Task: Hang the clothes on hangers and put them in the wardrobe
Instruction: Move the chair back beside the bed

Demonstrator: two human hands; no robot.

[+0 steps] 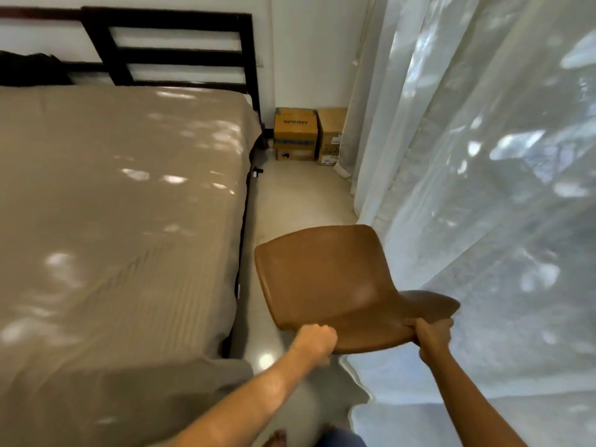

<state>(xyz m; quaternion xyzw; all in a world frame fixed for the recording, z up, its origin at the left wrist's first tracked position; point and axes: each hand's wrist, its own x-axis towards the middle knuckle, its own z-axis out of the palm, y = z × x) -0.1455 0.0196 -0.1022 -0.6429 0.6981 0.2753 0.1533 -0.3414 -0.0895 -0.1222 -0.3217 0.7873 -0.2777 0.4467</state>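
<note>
Between bed (113, 204) and curtain (483, 188), the left hand (317, 341) and right hand (432, 333) each grip the near edge of a brown chair (322, 279). A dark bundle (32, 69) lies at the bed's head, well apart from both; boxes (295, 133) stand beyond.

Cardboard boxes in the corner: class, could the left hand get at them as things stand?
Probably not: the left hand grips the brown chair, which blocks the floor strip towards the cardboard boxes.
</note>
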